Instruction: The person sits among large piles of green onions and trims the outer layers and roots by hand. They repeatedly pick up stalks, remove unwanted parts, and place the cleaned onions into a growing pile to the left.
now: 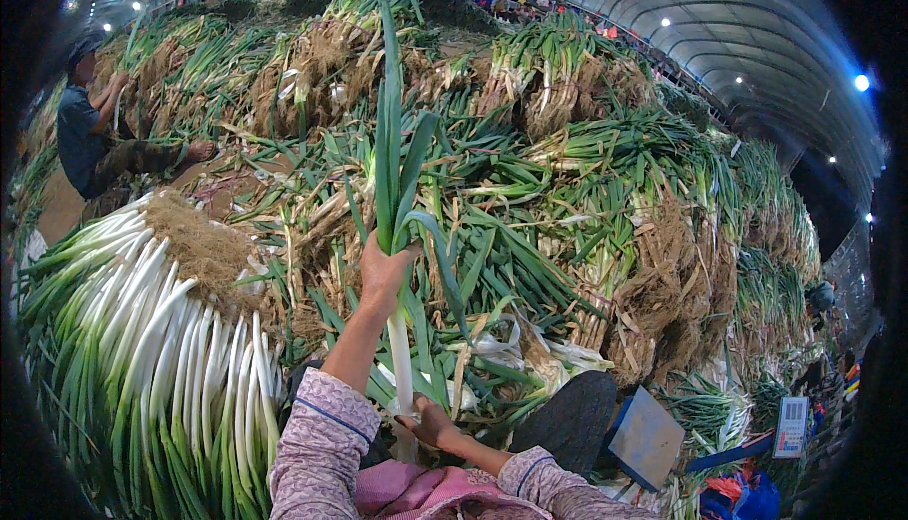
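Observation:
Upright before me stands a long Welsh onion (pixel 401 357), with dark green leaves on top and a white stalk below. My left hand (pixel 384 275) grips it where the leaves begin to part. Lower down, at the foot of the white stalk, my right hand (pixel 434 425) has its fingers bent around it; the stalk's bottom end is partly hidden there. To my left lies a broad fanned pile of clean white-stemmed Welsh onions (pixel 191 357), leaves towards me. Loose leaves and pale peeled skins (pixel 496 342) litter the ground just beyond my right hand.
Bundles of unpeeled onions with brown roots (pixel 660 286) are heaped ahead and right. Cut roots (pixel 202 243) lie behind the clean pile. A blue-edged board (pixel 645 438) and a tag bearing writing (pixel 790 428) are at right. Another person (pixel 99 122) sits at far left.

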{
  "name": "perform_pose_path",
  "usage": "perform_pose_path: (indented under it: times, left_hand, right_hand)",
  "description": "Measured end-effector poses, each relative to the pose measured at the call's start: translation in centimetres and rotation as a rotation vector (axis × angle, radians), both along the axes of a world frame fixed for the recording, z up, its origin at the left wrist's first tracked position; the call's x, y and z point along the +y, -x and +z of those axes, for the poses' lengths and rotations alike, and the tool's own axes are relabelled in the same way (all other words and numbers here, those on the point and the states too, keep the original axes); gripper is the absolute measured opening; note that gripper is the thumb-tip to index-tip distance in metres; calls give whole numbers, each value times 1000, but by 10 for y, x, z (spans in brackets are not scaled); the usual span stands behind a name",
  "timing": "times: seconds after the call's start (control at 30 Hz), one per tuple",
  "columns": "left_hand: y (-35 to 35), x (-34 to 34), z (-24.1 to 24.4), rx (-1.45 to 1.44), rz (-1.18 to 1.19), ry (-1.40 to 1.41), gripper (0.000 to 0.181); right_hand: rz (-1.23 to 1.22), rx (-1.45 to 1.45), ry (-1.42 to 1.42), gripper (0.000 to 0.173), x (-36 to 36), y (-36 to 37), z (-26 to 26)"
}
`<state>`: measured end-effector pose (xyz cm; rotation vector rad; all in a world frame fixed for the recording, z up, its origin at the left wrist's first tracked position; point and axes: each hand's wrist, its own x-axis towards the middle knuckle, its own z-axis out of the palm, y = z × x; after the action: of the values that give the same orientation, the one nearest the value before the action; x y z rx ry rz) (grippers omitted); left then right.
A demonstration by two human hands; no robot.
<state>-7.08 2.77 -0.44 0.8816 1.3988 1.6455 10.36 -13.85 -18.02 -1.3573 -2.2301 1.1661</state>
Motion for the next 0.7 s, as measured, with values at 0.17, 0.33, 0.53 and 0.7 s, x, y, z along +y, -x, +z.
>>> perform_pose_path:
  times: [0.17, 0.33, 0.53, 0.7]
  left_hand:
    - [-1, -4, 3, -4, -5, -28, 46]
    - [-1, -3, 3, -12, -8, -60, 45]
    - [-2, -2, 3, -23, -5, -37, 47]
    - [0, -2, 0, -6, -11, -41, 48]
  right_hand:
    - [-4, -1, 36, 51, -1, 0, 4]
    - [-5, -14, -6, 54, -1, -1, -9]
    - [-19, 14, -43, 54, -1, 0, -14]
    - [-21, 18, -29, 53, -2, 1, -9]
